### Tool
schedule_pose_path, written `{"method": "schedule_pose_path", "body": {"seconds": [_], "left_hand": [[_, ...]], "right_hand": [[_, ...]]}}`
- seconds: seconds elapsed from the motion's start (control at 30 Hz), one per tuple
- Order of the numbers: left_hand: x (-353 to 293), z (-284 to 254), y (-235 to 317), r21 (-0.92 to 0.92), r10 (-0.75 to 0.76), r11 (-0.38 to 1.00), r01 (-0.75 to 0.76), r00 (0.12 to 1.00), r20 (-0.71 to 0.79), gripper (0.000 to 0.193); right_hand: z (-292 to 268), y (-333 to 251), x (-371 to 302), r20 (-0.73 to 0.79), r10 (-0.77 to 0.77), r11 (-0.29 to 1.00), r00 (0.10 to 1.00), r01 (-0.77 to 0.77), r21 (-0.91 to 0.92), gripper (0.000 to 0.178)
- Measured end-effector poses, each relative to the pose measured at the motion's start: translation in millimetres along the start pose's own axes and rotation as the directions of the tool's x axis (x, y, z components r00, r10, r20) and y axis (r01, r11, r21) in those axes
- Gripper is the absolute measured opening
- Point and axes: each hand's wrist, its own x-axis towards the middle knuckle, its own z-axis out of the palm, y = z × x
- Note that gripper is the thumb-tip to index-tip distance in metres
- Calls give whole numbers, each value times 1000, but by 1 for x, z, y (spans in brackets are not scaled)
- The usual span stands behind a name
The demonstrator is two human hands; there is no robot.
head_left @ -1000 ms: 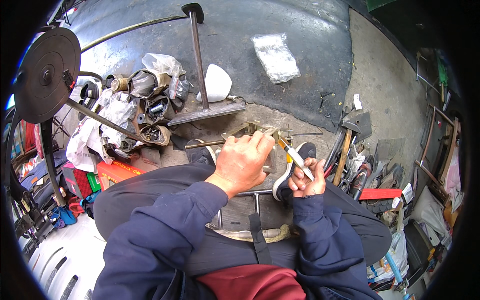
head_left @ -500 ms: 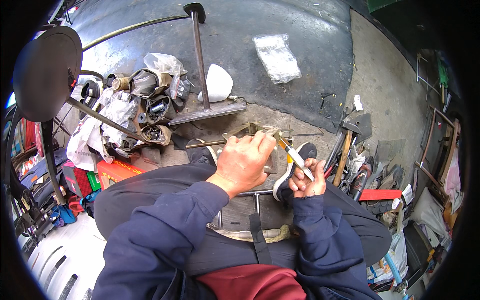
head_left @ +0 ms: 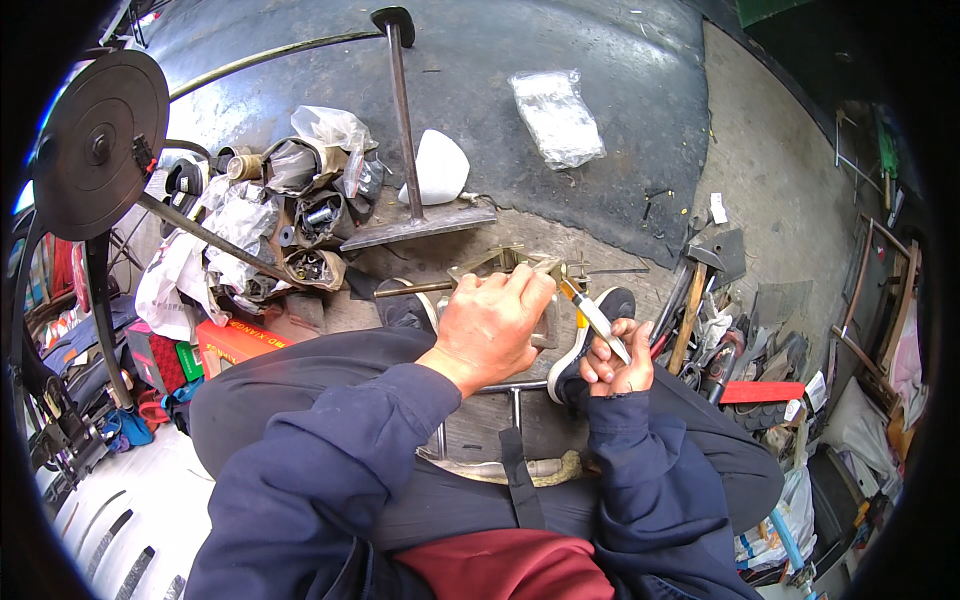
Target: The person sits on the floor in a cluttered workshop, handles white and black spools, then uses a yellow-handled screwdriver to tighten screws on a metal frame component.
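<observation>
Left hand (head_left: 492, 322) is clamped over a brass-coloured metal fitting (head_left: 500, 262) between the knees; right hand (head_left: 615, 362) is closed around a white-handled tool (head_left: 598, 322), tip set at the fitting; open bags of small metal parts (head_left: 300, 215) are piled to the left on the concrete floor (head_left: 600, 150); hammers (head_left: 700, 290) are scattered to the right.

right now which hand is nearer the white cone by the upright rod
Left. The left hand lies just below the white cone; the right hand, holding a small tool, sits farther right and lower.
</observation>
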Motion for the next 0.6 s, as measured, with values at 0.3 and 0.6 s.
{"method": "schedule_pose_path", "body": {"seconds": [0.3, 0.6], "left_hand": [[-1, 0, 0, 1, 3, 1000, -3, 1000, 13, 58], [0, -1, 0, -9, 3, 1000, -3, 1000, 16, 57]], "right_hand": [[0, 0, 0, -13, 3, 1000, 1000, -3, -5, 48], [1, -1, -1, -4, 2, 1000, 1000, -2, -12, 48]]}}
